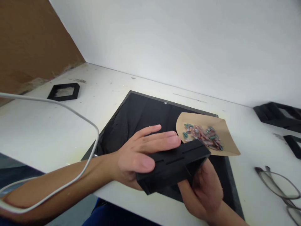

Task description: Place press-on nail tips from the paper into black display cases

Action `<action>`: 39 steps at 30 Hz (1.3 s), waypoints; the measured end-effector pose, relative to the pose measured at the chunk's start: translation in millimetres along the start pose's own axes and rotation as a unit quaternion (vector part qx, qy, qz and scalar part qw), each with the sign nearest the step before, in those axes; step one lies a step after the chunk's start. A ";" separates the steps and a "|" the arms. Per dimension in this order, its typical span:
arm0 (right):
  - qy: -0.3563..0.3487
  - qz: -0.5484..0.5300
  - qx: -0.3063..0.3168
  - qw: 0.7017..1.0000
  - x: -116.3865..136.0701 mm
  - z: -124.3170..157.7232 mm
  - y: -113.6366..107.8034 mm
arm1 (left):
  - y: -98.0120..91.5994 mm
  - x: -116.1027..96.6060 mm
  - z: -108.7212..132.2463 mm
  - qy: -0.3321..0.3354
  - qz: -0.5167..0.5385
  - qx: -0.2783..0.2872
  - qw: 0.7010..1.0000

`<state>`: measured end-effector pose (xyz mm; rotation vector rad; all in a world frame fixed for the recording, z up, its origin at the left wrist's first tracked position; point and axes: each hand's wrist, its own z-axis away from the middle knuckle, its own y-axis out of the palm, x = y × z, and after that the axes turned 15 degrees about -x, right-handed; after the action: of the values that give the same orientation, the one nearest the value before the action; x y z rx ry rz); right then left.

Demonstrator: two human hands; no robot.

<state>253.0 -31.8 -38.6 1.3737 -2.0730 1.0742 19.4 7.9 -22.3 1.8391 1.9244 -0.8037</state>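
Note:
Both of my hands are on a black rectangular block [174, 166] with narrow slots along its upper face, tilted above a black mat. My left hand [143, 150] wraps its left end, the thumb pressed on the slotted face and the fingers stretched across the far side. From below, my right hand [204, 191] grips the right part; some of its fingers are hidden behind the block. Just beyond the block's right end, a tan paper tray [229, 141] holds a pile of small glossy green and pink pieces [204, 135].
The black mat [150, 110] lies on a white table [103, 84]. Black frames stand at the left [76, 91] and right [265, 113]. Eyeglasses [277, 185] lie at the right. A white cable [77, 113] loops across my left forearm. A white wall [164, 40] rises behind.

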 end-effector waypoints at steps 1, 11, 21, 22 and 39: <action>-0.009 -0.007 0.018 1.000 2.9 -2.2 0.0 | 5.4 0.6 0.1 0.067 0.046 -0.032 0.996; -0.054 -0.017 0.000 0.998 18.2 -8.8 7.2 | 25.9 -4.1 8.6 -0.085 0.061 -0.065 0.992; 0.013 -0.021 0.093 0.995 5.4 -16.3 12.0 | 16.2 -2.3 -3.7 -0.233 0.088 0.047 0.967; 0.029 -0.036 0.099 0.994 4.8 -16.3 12.6 | 15.7 -2.9 -4.1 -0.254 0.085 0.047 0.962; 0.241 -0.203 0.095 0.944 -0.1 -12.9 11.4 | 11.0 -8.2 -6.8 -0.306 -0.036 0.098 0.946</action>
<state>241.9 -19.1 -35.1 1.3738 -1.2989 1.2872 31.9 5.5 -13.6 1.3817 1.5498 -1.4352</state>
